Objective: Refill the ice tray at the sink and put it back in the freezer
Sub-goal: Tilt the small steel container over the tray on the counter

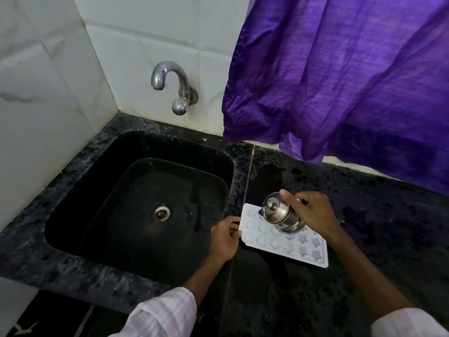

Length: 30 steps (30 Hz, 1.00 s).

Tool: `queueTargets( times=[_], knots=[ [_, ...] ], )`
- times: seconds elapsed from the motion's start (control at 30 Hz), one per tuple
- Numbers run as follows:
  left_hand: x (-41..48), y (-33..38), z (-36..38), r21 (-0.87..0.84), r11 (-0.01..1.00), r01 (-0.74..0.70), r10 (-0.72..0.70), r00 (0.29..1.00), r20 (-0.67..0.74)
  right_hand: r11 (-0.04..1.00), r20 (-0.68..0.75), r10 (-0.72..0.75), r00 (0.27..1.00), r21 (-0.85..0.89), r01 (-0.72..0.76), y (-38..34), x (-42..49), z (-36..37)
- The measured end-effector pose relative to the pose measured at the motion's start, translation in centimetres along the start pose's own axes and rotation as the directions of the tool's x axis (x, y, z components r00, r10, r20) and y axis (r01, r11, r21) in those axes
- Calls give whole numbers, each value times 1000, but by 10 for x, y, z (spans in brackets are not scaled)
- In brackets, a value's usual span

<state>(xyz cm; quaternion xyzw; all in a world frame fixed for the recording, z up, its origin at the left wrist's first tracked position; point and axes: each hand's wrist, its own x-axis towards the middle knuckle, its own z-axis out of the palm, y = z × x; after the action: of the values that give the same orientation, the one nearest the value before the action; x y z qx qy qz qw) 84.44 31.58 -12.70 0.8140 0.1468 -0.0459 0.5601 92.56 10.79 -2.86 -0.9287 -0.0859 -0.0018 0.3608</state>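
Observation:
A white ice tray (295, 246) with round and star-shaped cells lies flat on the dark counter, just right of the sink. My left hand (224, 235) grips the tray's left edge. My right hand (312, 211) holds a small steel jug (281, 214) with a knobbed lid, tilted over the tray's far left cells. The black sink (136, 193) with its steel drain (161, 213) lies to the left. A chrome tap (170, 81) is mounted on the tiled wall above it, with no water running.
The speckled black counter (376, 227) stretches right and toward me and looks wet. A purple curtain (340, 76) hangs over its back edge. White tiled walls close the left side and back.

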Motion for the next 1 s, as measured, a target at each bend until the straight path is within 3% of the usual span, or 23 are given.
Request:
queueTargets(
  times=[0.17,1.0],
  knots=[
    [-1,1,0,9,1000,5,-5,1000,0,998,-25,62,998,22,-62,8,-2,-3],
    [-1,0,1,-9,1000,9,-9,1000,-3,994,1,-80,997,-80,79,-6,-13,-6]
  ],
)
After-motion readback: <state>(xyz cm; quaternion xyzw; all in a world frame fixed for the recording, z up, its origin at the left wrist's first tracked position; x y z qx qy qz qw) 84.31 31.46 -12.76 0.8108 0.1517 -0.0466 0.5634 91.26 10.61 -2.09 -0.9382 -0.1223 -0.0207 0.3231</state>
